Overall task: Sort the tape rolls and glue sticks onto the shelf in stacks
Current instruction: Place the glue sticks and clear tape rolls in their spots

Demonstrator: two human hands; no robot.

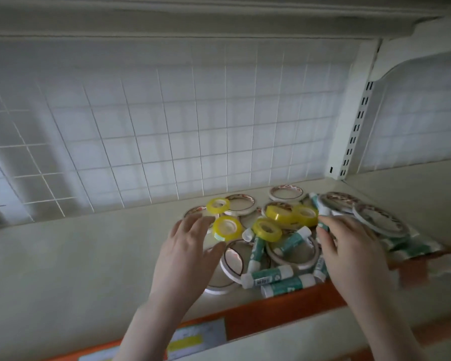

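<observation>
Tape rolls and glue sticks lie jumbled in one heap on the shelf (63,256), right of its middle near the orange front edge (271,313), so sorting looks barely begun. The left hand (185,254) hovers over the pile's left side with fingers spread and released, likely choosing a roll. The right hand (354,254) pinches a glue stick (323,225) at the fingertips. Five yellow tape rolls (225,227) show; roughly ten white tape rolls (287,193) and eight or so glue sticks, some blurred.

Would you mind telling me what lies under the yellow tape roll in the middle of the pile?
The yellow tape roll rests on a green-and-white glue stick and beside a white glue cap. What lies directly beneath the roll is covered.
</observation>
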